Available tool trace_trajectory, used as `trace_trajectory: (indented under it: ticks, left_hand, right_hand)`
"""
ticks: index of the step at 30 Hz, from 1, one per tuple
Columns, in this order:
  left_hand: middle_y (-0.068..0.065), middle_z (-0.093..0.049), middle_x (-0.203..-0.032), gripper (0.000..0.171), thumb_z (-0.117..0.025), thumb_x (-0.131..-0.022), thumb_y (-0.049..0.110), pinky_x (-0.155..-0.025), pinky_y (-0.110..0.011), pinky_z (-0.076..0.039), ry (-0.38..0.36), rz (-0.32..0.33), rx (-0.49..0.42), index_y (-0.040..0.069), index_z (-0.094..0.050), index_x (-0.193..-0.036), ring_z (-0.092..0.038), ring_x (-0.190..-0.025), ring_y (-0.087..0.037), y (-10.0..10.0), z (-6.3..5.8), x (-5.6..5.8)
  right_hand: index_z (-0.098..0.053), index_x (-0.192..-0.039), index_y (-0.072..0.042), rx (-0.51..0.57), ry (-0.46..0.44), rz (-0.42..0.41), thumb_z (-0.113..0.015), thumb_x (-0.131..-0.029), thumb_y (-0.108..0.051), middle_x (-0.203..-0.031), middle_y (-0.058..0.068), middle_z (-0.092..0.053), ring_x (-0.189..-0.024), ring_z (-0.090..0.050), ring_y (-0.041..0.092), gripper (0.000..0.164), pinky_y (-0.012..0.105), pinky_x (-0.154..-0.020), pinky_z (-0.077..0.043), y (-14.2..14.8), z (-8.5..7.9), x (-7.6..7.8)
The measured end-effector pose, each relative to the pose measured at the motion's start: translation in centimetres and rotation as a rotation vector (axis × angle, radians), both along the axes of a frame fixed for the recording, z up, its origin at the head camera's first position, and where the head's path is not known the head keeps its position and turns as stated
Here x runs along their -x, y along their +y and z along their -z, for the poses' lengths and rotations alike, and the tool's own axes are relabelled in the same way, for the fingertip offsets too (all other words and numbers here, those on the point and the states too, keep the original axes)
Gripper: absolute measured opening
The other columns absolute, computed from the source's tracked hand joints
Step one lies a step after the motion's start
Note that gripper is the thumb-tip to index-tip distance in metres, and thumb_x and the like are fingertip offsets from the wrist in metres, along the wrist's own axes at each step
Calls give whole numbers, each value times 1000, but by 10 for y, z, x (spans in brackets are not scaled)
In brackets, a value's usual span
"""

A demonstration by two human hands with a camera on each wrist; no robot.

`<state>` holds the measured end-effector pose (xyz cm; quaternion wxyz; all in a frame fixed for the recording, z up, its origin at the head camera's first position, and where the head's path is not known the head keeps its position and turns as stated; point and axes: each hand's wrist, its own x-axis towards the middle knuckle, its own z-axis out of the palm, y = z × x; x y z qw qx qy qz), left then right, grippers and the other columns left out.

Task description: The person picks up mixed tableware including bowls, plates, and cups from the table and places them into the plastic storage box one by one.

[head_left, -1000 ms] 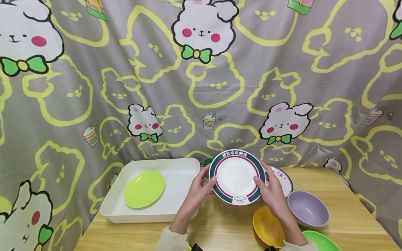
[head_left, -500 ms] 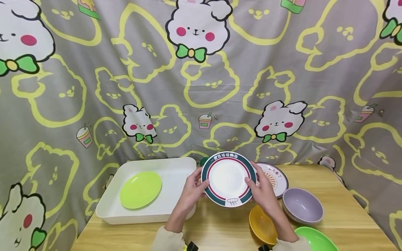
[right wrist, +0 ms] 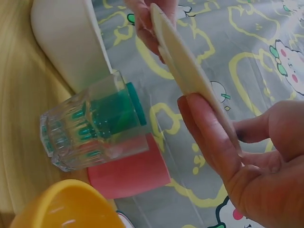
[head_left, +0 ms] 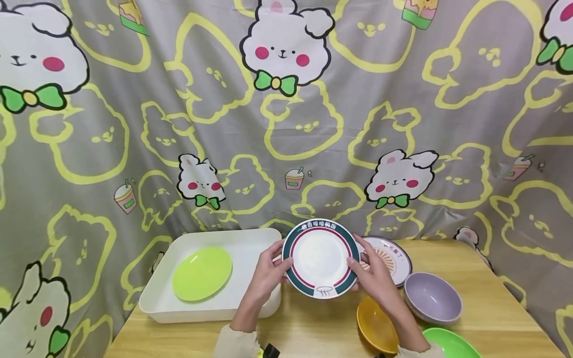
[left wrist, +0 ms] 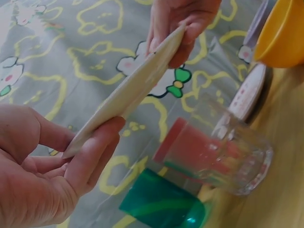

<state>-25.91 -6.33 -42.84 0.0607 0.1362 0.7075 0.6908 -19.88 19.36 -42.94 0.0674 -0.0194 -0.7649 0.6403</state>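
Both hands hold up a round white plate (head_left: 319,258) with a dark green rim, a red ring and white lettering, its face tilted toward the head camera. The left hand (head_left: 266,273) grips its left edge, thumb on the face and fingers behind. On the opposite edge the right hand (head_left: 373,273) pinches it the same way. Seen edge-on in the left wrist view, the plate (left wrist: 128,90) is raised above the table. Behind it stand a clear glass tumbler (left wrist: 237,152), a green cup (left wrist: 161,199) and a red cup (right wrist: 128,168), hidden by the plate in the head view.
At left, a white basin (head_left: 156,293) contains a lime-green plate (head_left: 202,274). To the right are a patterned white plate (head_left: 398,256), a purple bowl (head_left: 432,298), an orange bowl (head_left: 376,325) and a green dish (head_left: 452,343). A patterned curtain (head_left: 286,134) hangs behind the wooden table (head_left: 497,298).
The held plate has shifted slightly left and stays in both hands. More of the patterned plate behind the right hand shows now. The head view has moved a little.
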Motion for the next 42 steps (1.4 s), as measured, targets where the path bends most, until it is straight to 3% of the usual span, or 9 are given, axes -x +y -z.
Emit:
trace_trajectory:
  ticks: [5,14,21,26,29,37,42]
  left_hand:
    - [-27,-59,-135,52,-59,-100,-2,-53,-33,-61,-9,-51,15,-4,-45,-149,-71,-93,-25,-11,1,0]
    - [-31,-59,-130,47,-56,-100,-7,-55,-38,-63,7,-197,54,-7,-47,-146,-71,-90,-28,-48,-10,10]
    - [-33,-57,-132,48,-56,-99,-8,-55,-39,-63,12,-275,124,-8,-46,-146,-72,-92,-31,-79,-17,21]
    - [-35,-53,-137,51,-54,-101,-7,-56,-37,-63,-20,-319,162,-9,-41,-150,-71,-89,-26,-108,-18,24]
    - [-36,-51,-139,52,-53,-101,-6,-56,-35,-63,-35,-339,184,-10,-38,-151,-70,-86,-23,-124,-19,25]
    - [-40,-50,-136,52,-50,-101,-5,-58,-35,-63,-69,-407,250,-13,-35,-151,-68,-76,-18,-161,-7,23]
    - [-42,-48,-134,53,-49,-101,-6,-58,-34,-63,-79,-436,289,-16,-32,-151,-66,-75,-15,-186,-1,21]
  right_hand:
    - [-30,-160,-15,123,-20,-43,-54,-107,-6,-117,27,-57,-87,-74,34,59,47,-67,-64,6,2,-8]
    - [-50,-145,-6,-62,102,-57,-58,-104,-6,-113,27,-61,-85,-72,15,42,39,-66,-65,29,-15,-14]
    - [-61,-132,-2,-308,238,-33,-63,-101,-3,-102,18,-67,-82,-70,17,32,30,-63,-63,44,-16,-15]
    - [-66,-124,-4,-539,366,3,-70,-95,1,-93,4,-69,-83,-71,22,30,29,-71,-61,55,-12,-8]
    - [-67,-120,-5,-624,397,9,-72,-92,3,-89,2,-69,-82,-71,24,30,30,-71,-60,64,-14,0]
    - [-66,-118,1,-694,459,-60,-75,-87,7,-99,13,-70,-89,-70,32,33,44,-70,-64,93,-12,22]
    - [-63,-126,3,-798,436,-140,-79,-86,0,-112,19,-68,-96,-68,37,43,51,-76,-61,109,-5,36]
